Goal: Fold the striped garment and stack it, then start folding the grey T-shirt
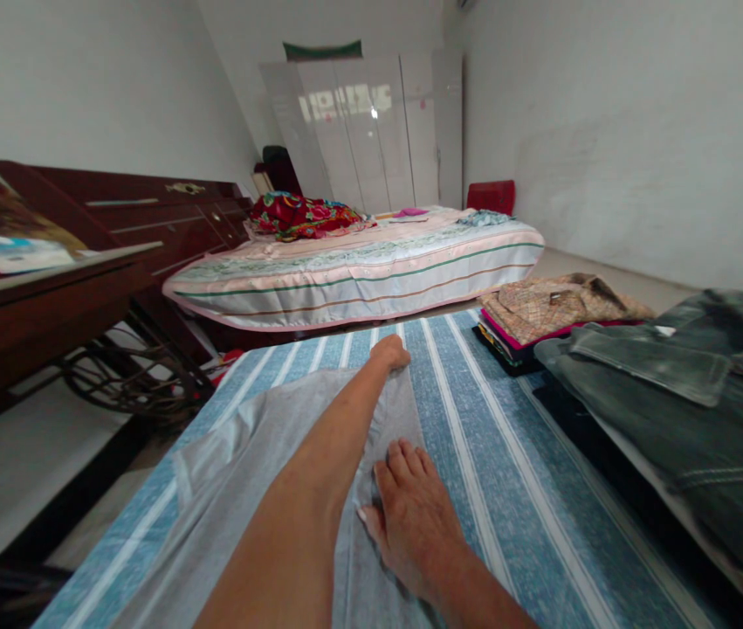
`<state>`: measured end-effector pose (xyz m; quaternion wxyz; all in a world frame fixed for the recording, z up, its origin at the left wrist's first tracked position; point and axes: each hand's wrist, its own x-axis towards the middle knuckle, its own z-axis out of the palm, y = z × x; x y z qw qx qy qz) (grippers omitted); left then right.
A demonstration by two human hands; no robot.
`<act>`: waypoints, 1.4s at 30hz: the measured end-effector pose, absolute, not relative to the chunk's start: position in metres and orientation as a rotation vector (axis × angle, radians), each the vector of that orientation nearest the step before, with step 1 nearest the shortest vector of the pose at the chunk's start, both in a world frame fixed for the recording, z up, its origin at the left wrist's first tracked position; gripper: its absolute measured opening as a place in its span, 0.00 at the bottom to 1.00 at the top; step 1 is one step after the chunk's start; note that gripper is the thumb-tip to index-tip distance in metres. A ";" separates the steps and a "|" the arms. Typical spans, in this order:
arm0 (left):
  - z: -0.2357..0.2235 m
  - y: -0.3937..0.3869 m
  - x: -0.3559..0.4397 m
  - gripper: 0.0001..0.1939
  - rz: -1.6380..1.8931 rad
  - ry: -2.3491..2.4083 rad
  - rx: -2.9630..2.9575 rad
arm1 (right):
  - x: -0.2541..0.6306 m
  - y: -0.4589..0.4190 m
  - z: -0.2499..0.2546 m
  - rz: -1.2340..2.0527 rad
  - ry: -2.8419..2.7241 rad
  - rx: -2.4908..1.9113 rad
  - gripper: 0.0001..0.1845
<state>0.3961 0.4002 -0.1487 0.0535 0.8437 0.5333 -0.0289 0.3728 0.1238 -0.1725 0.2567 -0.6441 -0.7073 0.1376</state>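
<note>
A light grey shirt [292,411] lies spread on the blue-and-white striped cover, with a short sleeve reaching out to the left. My left hand [390,352] is at the shirt's far right edge, its fingers curled closed on the cloth. The left forearm crosses over the middle of the garment and hides part of it. Nearer to me, my right hand [416,515] rests flat on the shirt's right side, fingers stretched forward and thumb out to the left. Cloth along that side looks folded over between the two hands.
To the right are a folded stack of clothes [554,306] and a dark denim garment [665,376] on a pile. Beyond the striped cover [456,384] stands a bed [371,271] with a red floral blanket [306,214]. A wooden sewing table [50,297] is at the left.
</note>
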 end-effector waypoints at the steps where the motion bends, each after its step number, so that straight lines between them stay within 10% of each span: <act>1: -0.148 0.400 0.396 0.14 -0.117 1.647 2.546 | 0.373 0.124 -0.173 0.379 -1.920 -1.748 0.28; 42: -0.109 0.357 0.296 0.15 -0.093 1.801 2.608 | 0.372 0.122 -0.173 0.350 -1.939 -1.786 0.26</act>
